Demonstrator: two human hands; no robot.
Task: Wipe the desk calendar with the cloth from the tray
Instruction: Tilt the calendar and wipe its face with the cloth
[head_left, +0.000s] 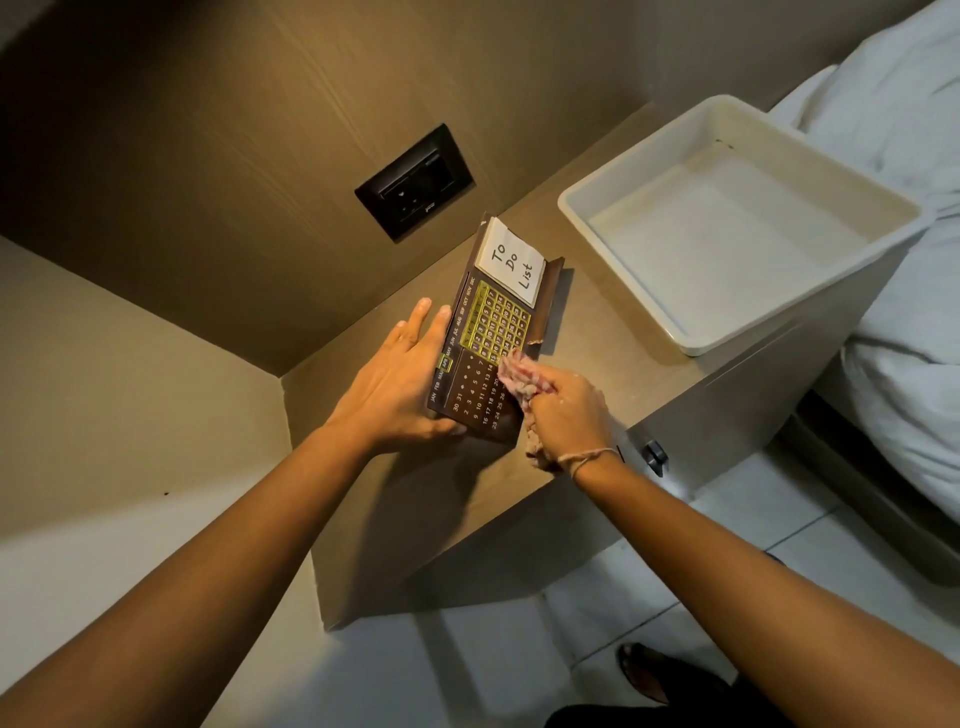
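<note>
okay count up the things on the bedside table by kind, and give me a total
Desk calendar: 1
Cloth, held in the right hand: 1
Tray: 1
Total: 3

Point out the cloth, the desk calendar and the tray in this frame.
cloth (514, 376), head view, bunched part on the calendar face.
desk calendar (493, 332), head view, yellow date grid.
tray (613, 183), head view, near-left rim.
</note>
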